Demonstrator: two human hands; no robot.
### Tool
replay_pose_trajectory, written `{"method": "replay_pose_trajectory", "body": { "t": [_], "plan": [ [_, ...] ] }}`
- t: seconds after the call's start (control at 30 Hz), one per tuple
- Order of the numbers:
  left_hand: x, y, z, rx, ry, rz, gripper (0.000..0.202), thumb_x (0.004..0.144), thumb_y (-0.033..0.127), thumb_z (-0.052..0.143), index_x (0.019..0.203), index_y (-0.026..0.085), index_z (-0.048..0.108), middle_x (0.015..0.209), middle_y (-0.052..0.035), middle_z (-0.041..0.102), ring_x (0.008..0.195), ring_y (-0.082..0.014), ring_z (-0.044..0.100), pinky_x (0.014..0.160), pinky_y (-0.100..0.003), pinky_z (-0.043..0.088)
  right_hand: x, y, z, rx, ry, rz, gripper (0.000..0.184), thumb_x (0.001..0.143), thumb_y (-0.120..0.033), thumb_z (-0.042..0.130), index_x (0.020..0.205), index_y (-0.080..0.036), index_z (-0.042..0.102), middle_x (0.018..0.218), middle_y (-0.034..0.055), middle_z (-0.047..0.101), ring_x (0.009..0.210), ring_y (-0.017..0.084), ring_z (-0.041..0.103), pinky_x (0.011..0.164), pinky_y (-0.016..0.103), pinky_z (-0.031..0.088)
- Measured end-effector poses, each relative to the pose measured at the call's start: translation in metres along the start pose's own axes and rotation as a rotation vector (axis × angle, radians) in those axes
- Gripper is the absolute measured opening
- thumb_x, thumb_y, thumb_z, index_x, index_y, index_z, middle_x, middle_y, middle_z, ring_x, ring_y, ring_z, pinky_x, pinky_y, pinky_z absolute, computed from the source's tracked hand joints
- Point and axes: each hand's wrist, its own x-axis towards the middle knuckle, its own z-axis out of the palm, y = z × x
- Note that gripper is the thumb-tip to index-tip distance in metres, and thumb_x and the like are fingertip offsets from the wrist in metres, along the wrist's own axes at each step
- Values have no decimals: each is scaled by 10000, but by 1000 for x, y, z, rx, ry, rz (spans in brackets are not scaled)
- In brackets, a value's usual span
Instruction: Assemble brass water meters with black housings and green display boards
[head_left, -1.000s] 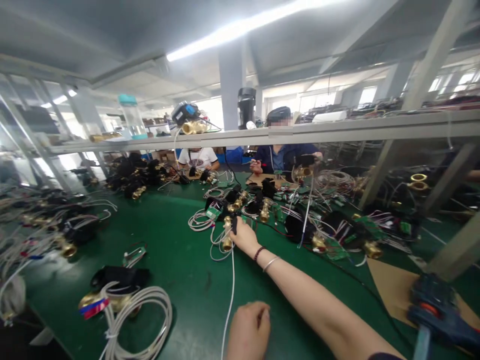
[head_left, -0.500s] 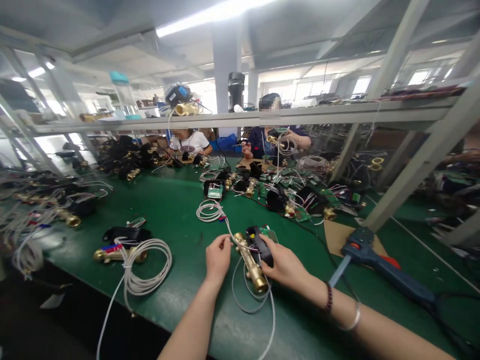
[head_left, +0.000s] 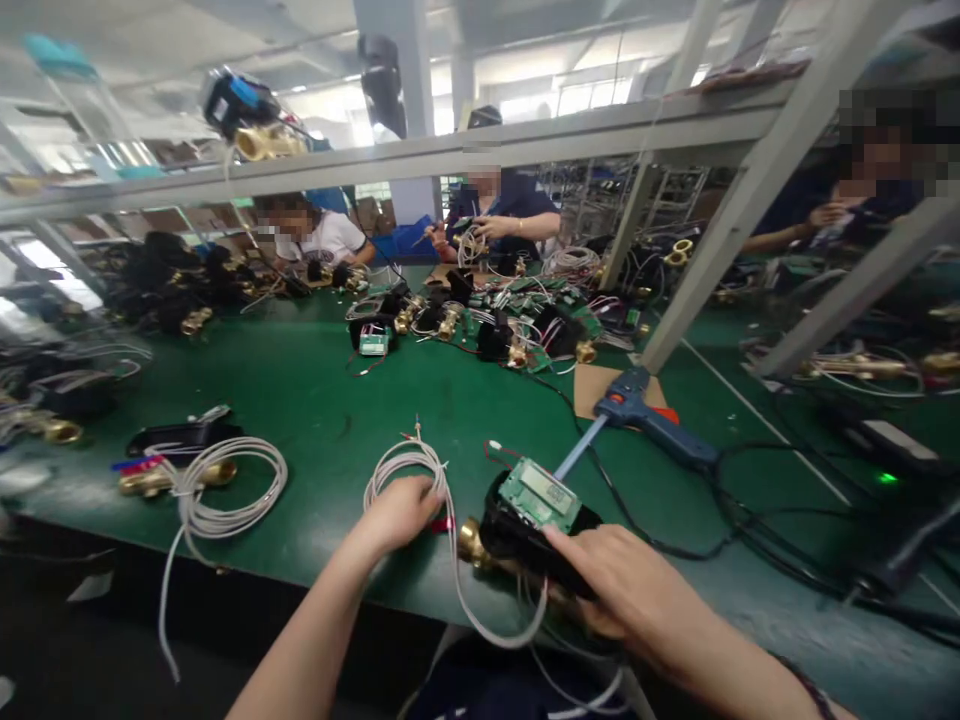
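At the table's front edge, my right hand (head_left: 619, 580) grips a brass-bodied meter with a black housing (head_left: 499, 525). The housing's open top shows a green circuit board (head_left: 514, 490) with a small display. A brass end (head_left: 470, 543) sticks out on its left; the rest of the body is mostly hidden. Beside it, my left hand (head_left: 397, 515) is closed on a coiled grey cable (head_left: 412, 455); part of the grip is hidden behind the hand. The cable loops down to the meter. A red tag (head_left: 442, 525) sits close to my left fingers.
A blue glue gun (head_left: 645, 415) with a glue stick lies on cardboard (head_left: 592, 385) at right, its black cord trailing. Another coiled cable (head_left: 232, 490) with a brass fitting lies left. Several meters and boards (head_left: 480, 320) pile up behind. Co-workers sit beyond the metal shelf (head_left: 510, 150).
The meter has come towards the table's front edge and turned, so its board faces up. My left hand has moved from beside the brass body onto the cable coil. The view has swung right.
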Motion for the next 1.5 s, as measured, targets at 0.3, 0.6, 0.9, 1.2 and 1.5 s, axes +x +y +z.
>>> {"method": "replay_pose_trajectory", "body": {
  "t": [0.3,0.6,0.9,1.2,1.5],
  "plan": [
    [-46,66,-15,-202,251,357,278,860,389,478,875,211,691,901,-53,687,873,-199,611,799,-321,459,-14,-14,-16,-92,37,-61,352,979,-88,293,1171,-140,584,1003,77,679,968,191,604,951,431,469],
    [-36,93,8,-365,401,361,300,780,381,601,557,184,561,567,31,503,580,-127,495,575,-253,399,-36,-34,11,100,361,220,422,877,-27,529,1286,-124,497,1138,143,617,1181,205,513,979,384,494],
    [-70,98,38,-470,823,476,88,820,203,654,900,226,685,810,25,688,785,-121,623,761,-225,468,-29,-41,21,170,487,452,331,846,-29,571,1128,-202,598,1131,122,611,1116,245,532,885,434,517],
    [-70,88,3,-181,312,540,468,780,349,690,1220,234,579,832,-8,721,729,-168,661,652,-263,518,-28,-47,25,311,541,492,447,835,-39,588,1207,-287,585,1152,82,628,1050,223,596,861,397,535],
    [-61,72,9,-12,675,450,283,869,429,552,885,194,708,796,-43,726,723,-191,652,675,-308,505,-39,-49,33,440,400,810,145,884,-210,561,1018,-200,617,847,47,645,635,151,612,585,267,554]
  ]
}}
